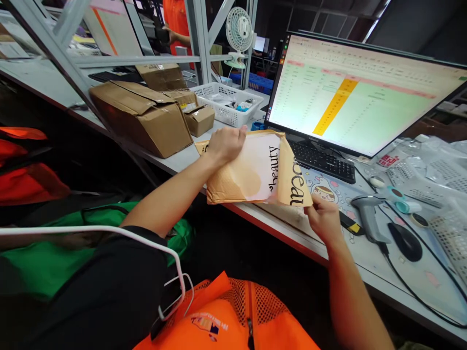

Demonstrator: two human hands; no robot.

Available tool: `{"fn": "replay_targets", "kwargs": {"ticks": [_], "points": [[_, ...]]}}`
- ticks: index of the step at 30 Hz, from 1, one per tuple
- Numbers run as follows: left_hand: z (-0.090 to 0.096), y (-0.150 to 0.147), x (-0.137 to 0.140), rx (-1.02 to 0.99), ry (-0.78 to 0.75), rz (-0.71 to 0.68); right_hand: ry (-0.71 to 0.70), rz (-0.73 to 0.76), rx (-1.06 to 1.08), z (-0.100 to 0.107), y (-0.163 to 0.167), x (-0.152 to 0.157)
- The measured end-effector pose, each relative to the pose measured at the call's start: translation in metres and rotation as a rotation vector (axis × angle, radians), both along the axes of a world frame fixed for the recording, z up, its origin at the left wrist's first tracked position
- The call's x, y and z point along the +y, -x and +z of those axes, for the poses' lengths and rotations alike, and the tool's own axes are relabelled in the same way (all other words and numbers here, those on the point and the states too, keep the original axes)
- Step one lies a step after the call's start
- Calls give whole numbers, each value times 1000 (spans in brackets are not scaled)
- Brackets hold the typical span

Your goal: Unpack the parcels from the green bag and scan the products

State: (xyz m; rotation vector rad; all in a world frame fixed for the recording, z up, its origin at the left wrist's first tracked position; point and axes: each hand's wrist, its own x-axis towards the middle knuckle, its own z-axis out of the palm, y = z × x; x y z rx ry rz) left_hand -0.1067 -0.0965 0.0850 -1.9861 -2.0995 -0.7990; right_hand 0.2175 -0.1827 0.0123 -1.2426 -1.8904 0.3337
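Observation:
A yellow padded envelope (222, 189) is held up at the desk's front edge, between my two hands. My left hand (226, 146) is closed over its upper left part. Its right end, a flap printed with large black letters, is pinched at the lower corner by my right hand (324, 218). Within the envelope's torn-looking opening shows a pale sheet or packet (260, 170) printed with "beauty". Whether that pale piece is separate from the envelope I cannot tell. The fingers of my left hand are partly hidden behind the envelope.
Cardboard boxes (146, 114) and a white basket (233, 116) stand at the back left. Behind the envelope are a monitor (365, 92) and keyboard (324, 163). To the right lie a barcode scanner (370, 218), a mouse (404, 241), a box cutter (350, 223) and cables.

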Motion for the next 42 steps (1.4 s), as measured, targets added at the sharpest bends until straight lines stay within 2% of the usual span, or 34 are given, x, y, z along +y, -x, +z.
{"fn": "replay_targets", "kwargs": {"ticks": [2,5,9,11,13,17,22,25,29,33,35,38,40,42], "points": [[-5,6,9,-35,-11,-52,-2,19,-40,10,-27,12],[-10,3,21,-109,11,-68,70,-2,55,11,-35,29],[-17,-8,28,-176,134,36,177,-114,379,-13,-4,39],[-22,-14,26,-216,200,60,157,-194,511,-26,15,41],[-26,-19,22,-242,249,70,107,-215,554,-33,30,43],[-33,-24,13,-236,302,79,45,-221,486,-28,41,52],[-40,-21,11,-174,306,84,-14,-322,120,-19,37,64],[-43,-20,12,-146,316,67,-1,-336,7,-18,33,69],[-42,-19,13,-135,252,43,-36,-322,16,-12,16,76],[-38,-6,16,-115,179,-27,-47,-423,213,-6,-14,83],[-38,4,21,-97,151,-83,-5,-445,271,-5,-28,90],[-41,15,32,-87,120,-103,98,-341,289,-9,-37,106],[-42,16,40,-108,138,-111,193,-298,284,-10,-37,117],[-42,16,45,-143,174,-111,215,-316,224,-4,-37,120]]}}
